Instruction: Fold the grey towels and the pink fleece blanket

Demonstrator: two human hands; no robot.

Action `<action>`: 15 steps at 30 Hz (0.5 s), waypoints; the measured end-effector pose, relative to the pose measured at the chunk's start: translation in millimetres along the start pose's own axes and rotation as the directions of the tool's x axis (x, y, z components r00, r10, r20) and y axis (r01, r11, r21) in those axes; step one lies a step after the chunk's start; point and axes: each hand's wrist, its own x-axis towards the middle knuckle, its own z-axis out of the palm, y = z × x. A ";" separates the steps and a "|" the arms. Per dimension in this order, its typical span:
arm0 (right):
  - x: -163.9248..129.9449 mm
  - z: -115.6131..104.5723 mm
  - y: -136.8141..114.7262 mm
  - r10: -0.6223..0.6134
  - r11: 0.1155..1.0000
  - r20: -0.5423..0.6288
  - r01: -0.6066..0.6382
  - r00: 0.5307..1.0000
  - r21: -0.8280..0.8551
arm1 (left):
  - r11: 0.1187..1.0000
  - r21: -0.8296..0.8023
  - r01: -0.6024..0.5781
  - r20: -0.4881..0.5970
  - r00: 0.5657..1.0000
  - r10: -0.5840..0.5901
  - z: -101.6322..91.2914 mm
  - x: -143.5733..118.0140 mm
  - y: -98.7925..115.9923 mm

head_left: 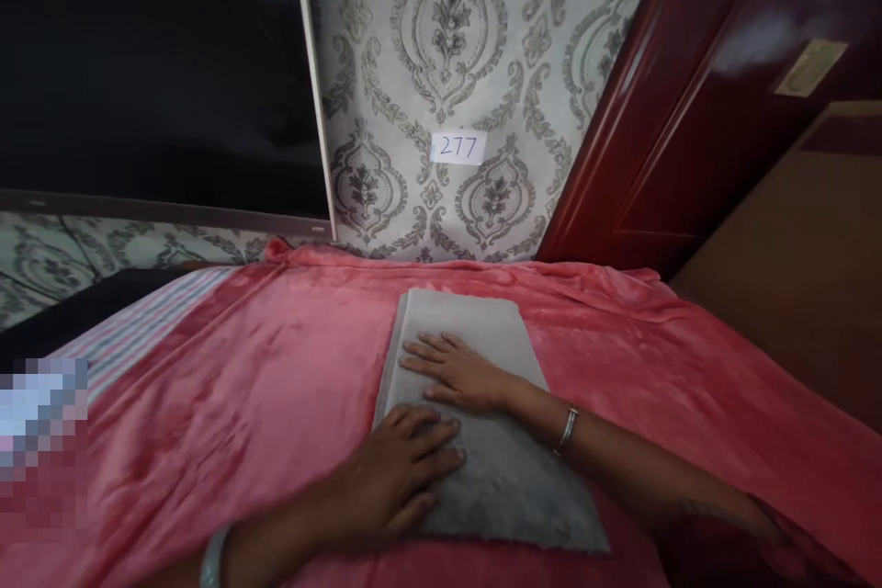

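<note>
We see a gray folded towel (482, 404), soft and long, lying on the pink blanket (241, 404) on the bed. Our left hand (403, 469) and right hand (458, 372) lie flat on it, fingers spread open, holding nothing.

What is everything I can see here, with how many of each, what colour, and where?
folded towel: one, grey, flat on the middle of the blanket
blanket: one, pink-red, spread over the bed
striped sheet: one, pale stripes, showing at the blanket's left edge
paper label: one, white, marked 277, on the wall
wallpaper: grey damask, behind the bed
screen: one, black, upper left
door: one, dark red wood, right
bangles: two, silver, one on each wrist
left hand: flat on the towel's near part
right hand: flat on the towel's middle
</note>
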 end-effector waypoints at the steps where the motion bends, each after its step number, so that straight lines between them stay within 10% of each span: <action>1: 5.7 -2.4 7.1 0.004 1.000 0.009 -0.004 1.000 -0.003 | 1.000 -0.006 0.007 0.009 1.000 -0.007 -1.4 -0.8 0.8; 15: 112.0 -15.8 102.8 0.283 0.958 -0.005 -0.283 0.959 -0.049 | 0.973 0.197 -0.121 -0.159 0.975 0.153 51.4 -3.5 -26.8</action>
